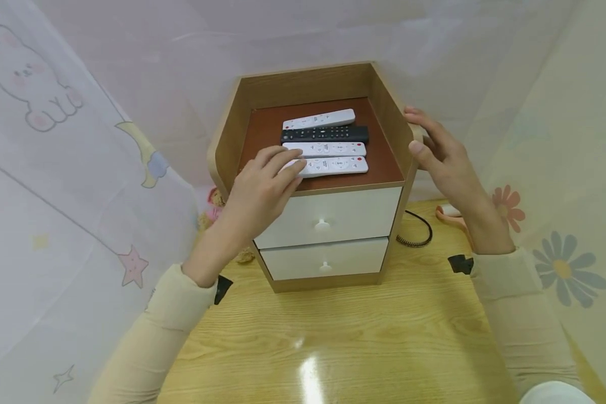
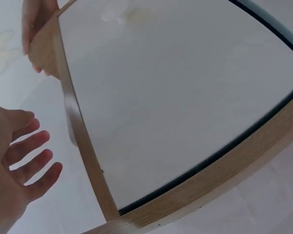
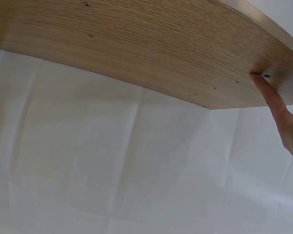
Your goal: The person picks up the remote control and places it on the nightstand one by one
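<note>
A small wooden cabinet [image 1: 328, 213] with two white drawers stands on the table. On its brown top lie three white remote controls, the nearest remote control [image 1: 338, 165] by the front edge, and a black remote control [image 1: 328, 134] between them. My left hand [image 1: 262, 185] is over the left ends of the two nearest white remotes, fingers slightly bent; I cannot tell whether it touches them. In the left wrist view, the left hand [image 2: 14, 161] shows nothing between its fingers. My right hand [image 1: 444, 157] holds the top of the right side panel [image 1: 391, 123] near its front corner.
Fabric with printed figures hangs on both sides and behind. A dark coiled cord [image 1: 421, 238] and an orange-handled item [image 1: 449, 213] lie right of the cabinet. A small plush toy [image 1: 214, 205] shows at its left. A white rounded object [image 1: 555, 393] is at lower right.
</note>
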{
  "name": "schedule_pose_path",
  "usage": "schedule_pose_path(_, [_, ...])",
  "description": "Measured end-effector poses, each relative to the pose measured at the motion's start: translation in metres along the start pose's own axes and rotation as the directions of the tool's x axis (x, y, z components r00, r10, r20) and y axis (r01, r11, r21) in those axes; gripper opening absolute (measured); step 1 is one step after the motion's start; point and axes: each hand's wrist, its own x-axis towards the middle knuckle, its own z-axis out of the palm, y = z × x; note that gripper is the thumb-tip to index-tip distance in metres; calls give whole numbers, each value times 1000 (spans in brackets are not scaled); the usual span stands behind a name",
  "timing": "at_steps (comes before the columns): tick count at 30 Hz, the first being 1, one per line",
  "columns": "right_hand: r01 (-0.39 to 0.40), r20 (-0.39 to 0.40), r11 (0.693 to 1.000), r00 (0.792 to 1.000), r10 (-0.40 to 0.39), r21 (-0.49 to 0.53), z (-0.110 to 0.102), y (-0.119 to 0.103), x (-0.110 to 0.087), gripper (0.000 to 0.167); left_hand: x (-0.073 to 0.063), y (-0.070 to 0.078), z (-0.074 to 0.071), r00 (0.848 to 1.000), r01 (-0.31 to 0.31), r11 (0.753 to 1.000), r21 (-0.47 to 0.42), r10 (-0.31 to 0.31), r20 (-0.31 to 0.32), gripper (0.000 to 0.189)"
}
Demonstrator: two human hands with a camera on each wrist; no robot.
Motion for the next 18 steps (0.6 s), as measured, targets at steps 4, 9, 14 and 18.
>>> schedule_pose_path(4, [2,-2,1000,1000,-2,25,0,-1,2,46,-16,16,-10,982,-19,1000,-10,17,-189,21])
schedule_pose_path(9, [6,-8,999,1000,-6,41,-1,-2,1,46,-43,26,-10,940,5,996,-86,-35,-340,26])
schedule_pose_path(14, [8,-7,998,1000,-8,64,1,-2,-1,46,-75,37,-5,833,10,991,-135,-83,-548,27])
schedule_pose_path(18, [11,-12,1000,1000,-11,12,4,-4,-3,46,-103,42,2,742,57,991,-118,-121,-659,23])
